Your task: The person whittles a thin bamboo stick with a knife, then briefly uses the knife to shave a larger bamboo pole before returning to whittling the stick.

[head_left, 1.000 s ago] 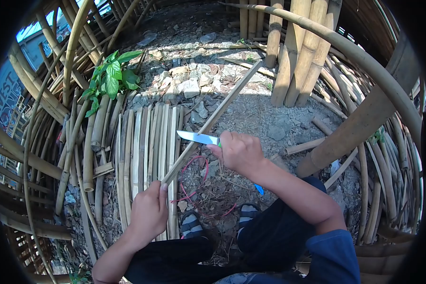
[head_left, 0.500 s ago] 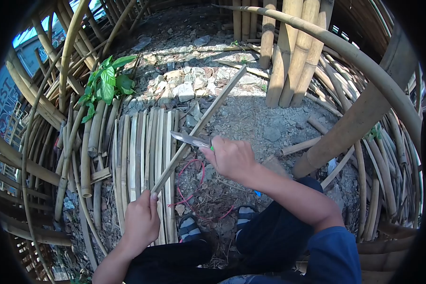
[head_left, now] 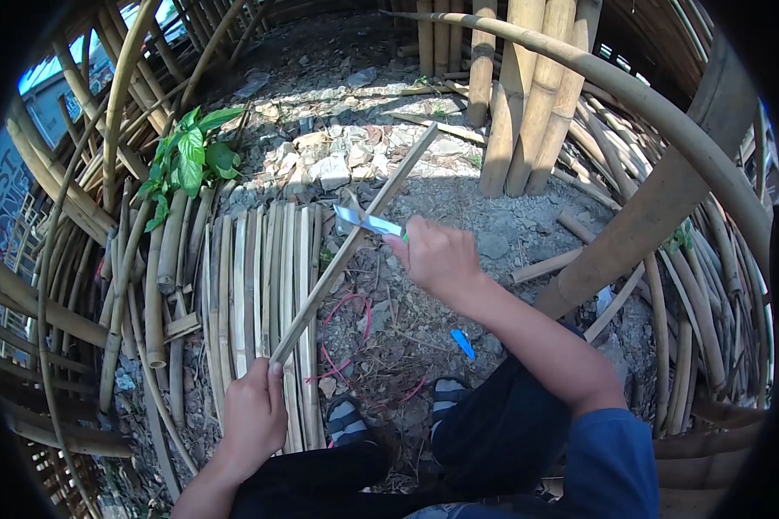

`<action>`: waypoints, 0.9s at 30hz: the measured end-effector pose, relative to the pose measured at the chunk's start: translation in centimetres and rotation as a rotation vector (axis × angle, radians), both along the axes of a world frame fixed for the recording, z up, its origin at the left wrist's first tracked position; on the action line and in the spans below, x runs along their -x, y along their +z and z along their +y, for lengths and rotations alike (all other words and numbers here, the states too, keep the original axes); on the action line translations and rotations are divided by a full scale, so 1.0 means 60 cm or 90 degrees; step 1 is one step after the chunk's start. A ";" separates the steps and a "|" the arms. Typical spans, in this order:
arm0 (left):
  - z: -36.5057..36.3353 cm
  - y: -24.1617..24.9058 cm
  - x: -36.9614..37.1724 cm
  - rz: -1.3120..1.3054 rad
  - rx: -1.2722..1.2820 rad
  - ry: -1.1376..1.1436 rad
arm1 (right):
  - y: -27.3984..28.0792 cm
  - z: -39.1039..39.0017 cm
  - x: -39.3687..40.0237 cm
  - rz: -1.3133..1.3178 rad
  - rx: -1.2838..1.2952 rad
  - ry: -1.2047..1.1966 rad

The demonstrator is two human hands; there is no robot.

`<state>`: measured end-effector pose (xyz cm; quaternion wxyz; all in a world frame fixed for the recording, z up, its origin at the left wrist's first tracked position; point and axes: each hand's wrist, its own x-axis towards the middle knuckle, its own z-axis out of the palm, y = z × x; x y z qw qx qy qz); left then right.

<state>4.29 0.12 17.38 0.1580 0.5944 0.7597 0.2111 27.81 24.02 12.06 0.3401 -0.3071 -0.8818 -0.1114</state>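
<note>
Shaving seems to be the step in hand: the right hand (head_left: pixel 442 258) grips a knife (head_left: pixel 383 225), its blade laid across a long bamboo strip (head_left: pixel 327 282), while the left hand (head_left: pixel 255 408) is closed around that piece's near end. The bamboo strip slants over the right side of the row of split strips (head_left: pixel 267 285), its tip reaching beyond the row. How deep the edge bites is too small to tell; another stroke would likely call for a firm left grip and a shallow, steady blade angle. Right of the row, the ground (head_left: pixel 437 197) is grey, stony earth, with pink string (head_left: pixel 324 335) just beside the row and a blue object (head_left: pixel 463 343) farther off. Past the row's far end, pale stones (head_left: pixel 329 170) catch sunlight; a leafy plant (head_left: pixel 190 157) stands off its far left corner, and upright bamboo poles (head_left: pixel 519 112) rise well beyond its right side.
</note>
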 end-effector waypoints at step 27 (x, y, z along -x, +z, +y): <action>-0.011 -0.009 0.004 -0.006 -0.030 -0.023 | 0.009 -0.043 0.015 0.008 0.047 -0.076</action>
